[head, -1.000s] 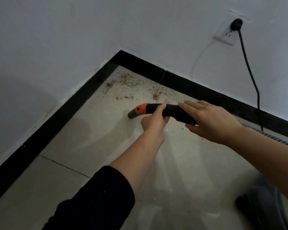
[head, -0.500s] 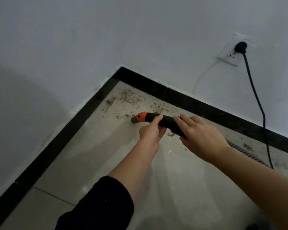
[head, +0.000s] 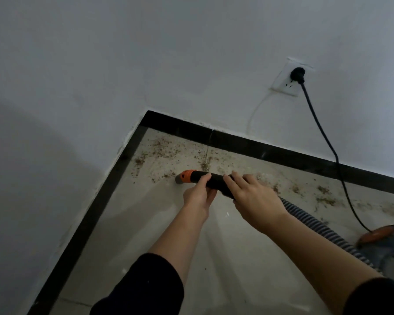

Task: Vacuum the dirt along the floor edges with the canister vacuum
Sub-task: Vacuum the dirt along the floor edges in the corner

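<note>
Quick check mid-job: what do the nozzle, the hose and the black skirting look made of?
Nozzle: seemingly hard plastic, orange collar on a matte black tube. Hose: probably flexible ribbed plastic, going by its spiral stripes. Skirting: glossy black, likely polished tile or stone; a joint line and faint sheen show.

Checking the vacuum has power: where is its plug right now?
In the head view, upper right: the black plug sits in the white wall socket above the baseboard, and its cord runs down to the canister vacuum at lower right.
</note>
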`<move>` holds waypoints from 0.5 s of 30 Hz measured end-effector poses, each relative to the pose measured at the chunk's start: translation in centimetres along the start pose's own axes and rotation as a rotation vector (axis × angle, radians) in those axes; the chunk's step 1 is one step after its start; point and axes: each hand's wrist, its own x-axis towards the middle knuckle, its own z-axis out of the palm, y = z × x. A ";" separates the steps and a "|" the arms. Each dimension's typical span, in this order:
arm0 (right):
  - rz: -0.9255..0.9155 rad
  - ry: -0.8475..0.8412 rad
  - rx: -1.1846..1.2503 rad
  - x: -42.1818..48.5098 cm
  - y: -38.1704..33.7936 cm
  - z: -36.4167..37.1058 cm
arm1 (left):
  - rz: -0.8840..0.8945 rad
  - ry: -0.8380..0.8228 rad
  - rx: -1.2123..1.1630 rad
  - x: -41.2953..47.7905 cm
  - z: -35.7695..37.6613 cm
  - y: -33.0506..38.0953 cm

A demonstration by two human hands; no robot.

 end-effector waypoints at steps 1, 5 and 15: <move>0.009 -0.007 0.003 0.0 -0.2 0.0 | -0.005 0.002 0.011 0.0 -0.1 0.1; 0.012 -0.009 -0.009 -0.1 -0.7 -0.8 | -0.022 -0.006 0.054 -0.3 -0.2 0.8; 0.042 -0.028 -0.015 0.5 -0.9 -3.2 | -0.026 -0.052 0.110 -0.5 0.3 2.6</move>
